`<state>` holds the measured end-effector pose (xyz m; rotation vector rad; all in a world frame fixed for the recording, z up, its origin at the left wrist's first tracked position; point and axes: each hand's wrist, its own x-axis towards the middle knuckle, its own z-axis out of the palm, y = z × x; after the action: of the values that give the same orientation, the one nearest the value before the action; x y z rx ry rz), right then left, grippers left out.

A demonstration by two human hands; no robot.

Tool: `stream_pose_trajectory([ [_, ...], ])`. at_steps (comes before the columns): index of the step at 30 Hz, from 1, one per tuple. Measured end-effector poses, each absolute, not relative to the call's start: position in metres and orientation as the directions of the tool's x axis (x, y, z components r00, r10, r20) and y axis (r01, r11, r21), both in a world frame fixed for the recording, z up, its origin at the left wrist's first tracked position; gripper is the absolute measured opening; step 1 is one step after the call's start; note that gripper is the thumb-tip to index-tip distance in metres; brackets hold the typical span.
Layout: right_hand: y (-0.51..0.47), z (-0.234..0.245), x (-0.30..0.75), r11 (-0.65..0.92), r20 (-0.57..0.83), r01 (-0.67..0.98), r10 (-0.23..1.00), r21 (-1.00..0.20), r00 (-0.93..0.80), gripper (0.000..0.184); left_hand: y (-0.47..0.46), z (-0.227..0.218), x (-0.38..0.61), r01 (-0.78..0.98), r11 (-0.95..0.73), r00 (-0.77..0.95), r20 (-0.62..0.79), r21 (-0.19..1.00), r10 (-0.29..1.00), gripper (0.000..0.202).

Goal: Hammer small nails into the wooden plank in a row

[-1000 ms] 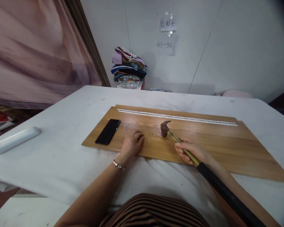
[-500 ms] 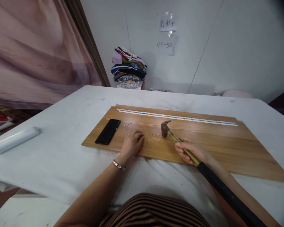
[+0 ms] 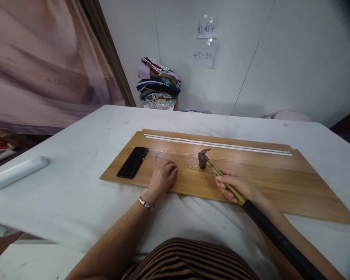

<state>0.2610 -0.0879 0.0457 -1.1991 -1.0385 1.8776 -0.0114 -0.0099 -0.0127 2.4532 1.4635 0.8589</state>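
Observation:
My right hand (image 3: 231, 186) grips a claw hammer (image 3: 203, 158) by its yellowish handle, above the black grip. The rusty brown head rests on or just over the wooden board (image 3: 268, 171), claw pointing away from me. My left hand (image 3: 162, 175) lies on the board near its front edge, fingers curled in; I make out nothing in it. Between that hand and the hammer head, several small nail heads (image 3: 189, 166) dot the wood in a short row. Just beyond my left hand is a small heap of loose nails (image 3: 156, 155).
A black phone (image 3: 133, 162) lies on the board's left part. Two white strips (image 3: 216, 144) run along its far side. The board rests on a white-covered table (image 3: 76, 155), with a white elongated object (image 3: 17, 173) at left. Folded cloths (image 3: 159, 83) are stacked by the wall.

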Motion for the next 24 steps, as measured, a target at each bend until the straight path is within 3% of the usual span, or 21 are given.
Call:
stream_pose_trajectory([
  [3, -0.089, 0.048, 0.261, -0.454, -0.391, -0.134, 0.858, -0.881, -0.333, 0.027, -0.012, -0.010, -0.011, 0.723, -0.483, 0.314, 0.389, 0.493, 0.866, 0.015],
  [7, -0.089, 0.052, 0.259, -0.399, -0.328, -0.186, 0.889, -0.898, -0.321, 0.030, -0.020, 0.006, 0.012, 0.556, -0.320, 0.217, 0.238, 0.767, 0.947, 0.019],
  [11, -0.085, 0.055, 0.259, -0.317, -0.256, -0.239, 0.933, -0.918, -0.255, 0.032, -0.028, 0.036, 0.070, 0.185, -0.160, 0.514, 0.044, 0.970, 0.857, 0.029],
  [13, -0.081, 0.054, 0.261, -0.231, -0.183, -0.254, 0.963, -0.939, -0.199, 0.036, -0.029, 0.052, 0.103, 0.065, -0.001, 0.596, -0.038, 0.998, 0.802, 0.031],
  [16, -0.077, 0.052, 0.266, -0.109, -0.090, -0.231, 0.992, -0.967, -0.091, 0.038, -0.025, 0.073, 0.146, 0.087, 0.252, 0.601, -0.252, 0.964, 0.759, 0.034],
  [20, -0.074, 0.050, 0.273, -0.003, -0.014, -0.213, 0.999, -0.977, 0.049, 0.040, -0.012, 0.089, 0.181, 0.191, 0.295, 0.575, -0.350, 0.936, 0.740, 0.037],
  [24, -0.080, 0.056, 0.279, 0.087, 0.088, -0.164, 0.996, -0.983, 0.001, 0.061, 0.011, 0.110, 0.191, 0.203, 0.245, 0.505, -0.316, 0.948, 0.803, 0.031],
])
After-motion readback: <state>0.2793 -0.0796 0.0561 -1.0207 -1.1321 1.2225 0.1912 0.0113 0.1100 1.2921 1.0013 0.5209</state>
